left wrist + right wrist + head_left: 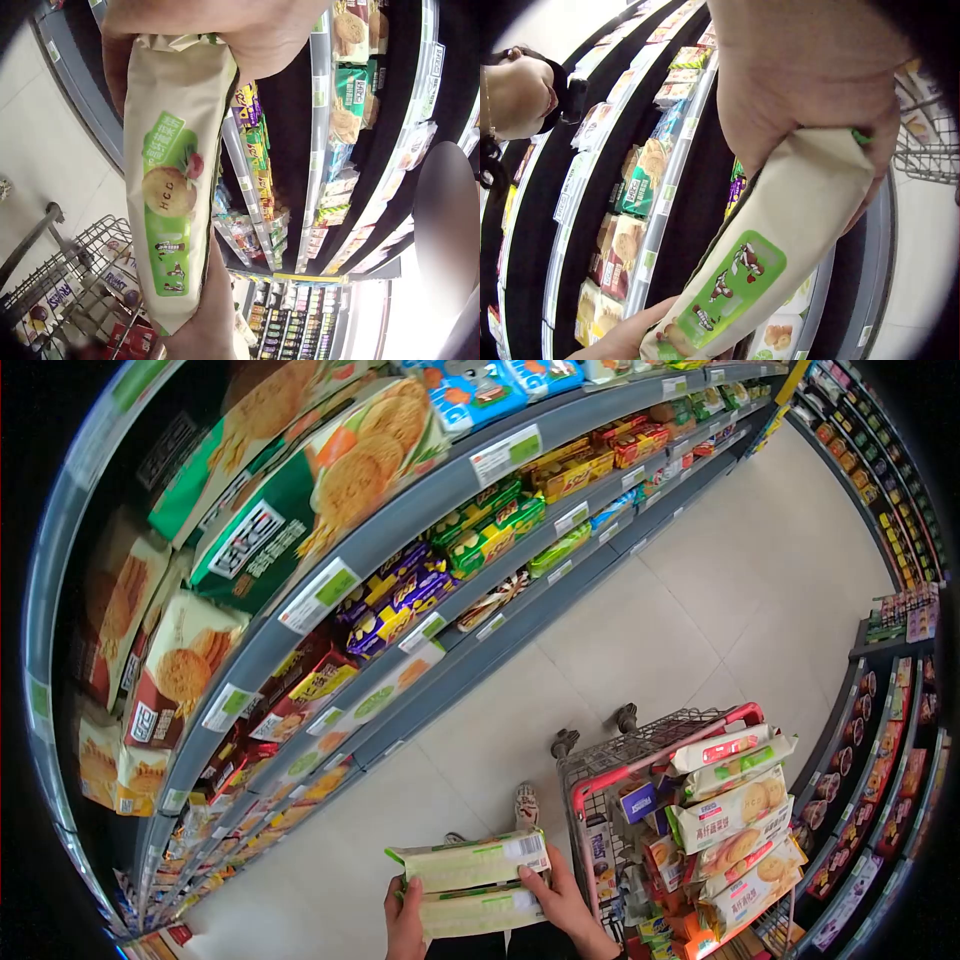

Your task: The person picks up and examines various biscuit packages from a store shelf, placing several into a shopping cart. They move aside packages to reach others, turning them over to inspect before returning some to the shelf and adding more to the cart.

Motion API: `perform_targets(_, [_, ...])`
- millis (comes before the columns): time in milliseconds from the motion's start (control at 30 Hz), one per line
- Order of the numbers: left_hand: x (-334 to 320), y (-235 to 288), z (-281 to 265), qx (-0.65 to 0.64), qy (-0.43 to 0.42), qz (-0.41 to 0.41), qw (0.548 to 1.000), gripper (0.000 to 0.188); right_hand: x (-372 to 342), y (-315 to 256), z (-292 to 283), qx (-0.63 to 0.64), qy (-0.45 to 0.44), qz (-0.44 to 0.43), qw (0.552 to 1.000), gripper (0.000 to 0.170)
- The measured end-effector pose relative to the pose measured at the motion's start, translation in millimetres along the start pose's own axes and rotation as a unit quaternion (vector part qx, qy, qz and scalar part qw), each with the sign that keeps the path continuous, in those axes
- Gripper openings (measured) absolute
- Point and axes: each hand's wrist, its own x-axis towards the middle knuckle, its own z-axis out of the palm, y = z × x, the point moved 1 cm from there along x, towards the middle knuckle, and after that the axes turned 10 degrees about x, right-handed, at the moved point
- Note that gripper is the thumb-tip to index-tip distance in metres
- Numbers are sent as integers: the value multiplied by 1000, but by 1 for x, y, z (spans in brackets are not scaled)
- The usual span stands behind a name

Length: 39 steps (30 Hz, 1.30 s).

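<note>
- Left hand (403, 920) grips the left end of two pale biscuit packs (465, 863), thumb laid over the top; the right hand (562, 900) grips the right end in the same manner. Fingers underneath are mostly hidden in the head view, so how far they reach there cannot be told.
- Both packs lie side by side, held up over the floor (480, 745) in front of the person, just left of the shopping cart (750, 713).
- Good handling here probably means light pressure from both ends, thumbs steadying and fingers bearing the weight; a hard squeeze could crack the biscuits.
- With a dark seam showing between the two packs, even support across both seems wise, or the nearer one might slip away.
- For reading the upturned faces, keeping them level helps; the right thumb rests close to the barcode (525, 847) and could shift aside to bare that corner.
- If they are bound for the cart, its pile of packs (735, 810) looks high and loosely stacked, so setting them down flat would be safer than dropping them.
- Turning toward the shelf (410, 515) would call for clearing its lip first.
</note>
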Motion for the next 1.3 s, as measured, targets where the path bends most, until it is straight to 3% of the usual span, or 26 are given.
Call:
perform_targets(100, [2, 7, 11, -30, 20, -6, 999, 29, -1, -10, -5, 49, 10, 29, 998, 52])
perform_targets(167, [0, 18, 20, 33, 0, -14, 999, 29, 1, -14, -11, 28, 23, 36, 999, 52])
perform_targets(300, [-1, 24, 31, 6, -17, -25, 1000, 30, 2, -19, -20, 27, 27, 29, 999, 52])
perform_targets(467, [-12, 44, 28, 23, -26, -11, 999, 31, -6, -24, -15, 35, 9, -37, 999, 49])
perform_targets(600, [-34, 67, 20, 12, -22, 50, 998, 30, -18, -43, -4, 22, -9, -51, 998, 47])
perform_targets(833, [-83, 108, 2, -7, -14, 137, 990, 30, -53, -94, 25, 4, -48, -165, 985, 50])
perform_targets(933, [-96, 115, -12, 22, -15, 133, 991, 42, -65, -108, 35, -16, -53, -172, 984, 50])
perform_targets(1000, [-106, 121, -22, 92, 36, 155, 983, 61, -71, -116, 45, -24, -54, -165, 985, 48])
perform_targets(1100, [-115, 135, -47, 35, -40, 201, 978, 74, -72, -117, 64, -53, -50, -187, 980, 54])
perform_targets(1233, [-122, 147, -93, 33, -10, 165, 986, 76, -96, -142, 113, -74, -88, -254, 960, 46])
perform_targets(1300, [-127, 148, -110, 30, 22, 133, 990, 77, -110, -156, 134, -48, -160, -273, 947, 42])
